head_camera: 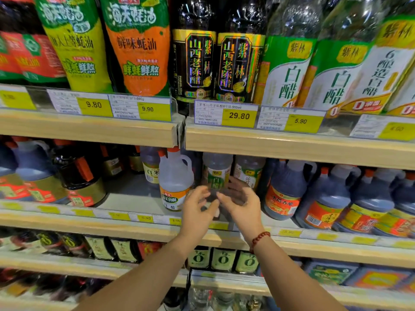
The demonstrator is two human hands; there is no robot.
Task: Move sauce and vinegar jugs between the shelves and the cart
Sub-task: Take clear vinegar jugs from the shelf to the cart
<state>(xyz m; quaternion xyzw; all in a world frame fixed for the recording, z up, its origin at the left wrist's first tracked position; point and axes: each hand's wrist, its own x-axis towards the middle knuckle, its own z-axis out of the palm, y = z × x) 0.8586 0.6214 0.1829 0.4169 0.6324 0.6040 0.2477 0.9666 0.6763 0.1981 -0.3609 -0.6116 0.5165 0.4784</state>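
On the middle shelf (94,199), our left hand (197,207) and right hand (243,205) flank the green-labelled white vinegar bottle (216,173); blur hides whether the hands grip it. Moving it looks ahead.

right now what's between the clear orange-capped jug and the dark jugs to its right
In the head view, a clear green-labelled bottle stands there, a second bottle beside it, with the left hand and right hand in front.
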